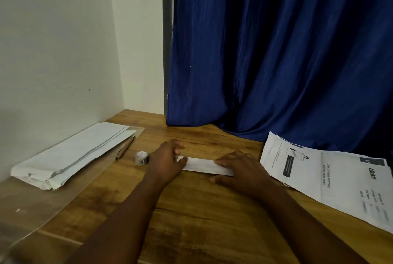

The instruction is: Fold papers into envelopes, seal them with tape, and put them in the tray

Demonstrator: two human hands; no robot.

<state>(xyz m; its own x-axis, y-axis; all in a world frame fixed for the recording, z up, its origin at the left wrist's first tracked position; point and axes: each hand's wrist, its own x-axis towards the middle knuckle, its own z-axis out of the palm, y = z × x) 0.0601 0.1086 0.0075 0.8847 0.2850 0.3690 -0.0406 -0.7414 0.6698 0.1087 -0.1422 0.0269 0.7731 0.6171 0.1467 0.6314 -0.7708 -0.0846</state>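
Both grips lie flat: the left hand (168,158) and right hand (238,168) press a folded paper (203,165) against the surface (202,210). Tape roll (141,158) at nine o'clock, seemingly untouched; printed sheets (331,176) at three.

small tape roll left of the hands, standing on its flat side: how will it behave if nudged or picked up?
The tape roll looks small and probably light, so a nudge would likely slide it on the smooth wooden table. Resting on its flat face, it seems unlikely to roll unless tipped onto its rim. It probably keeps its shape in a pinch.
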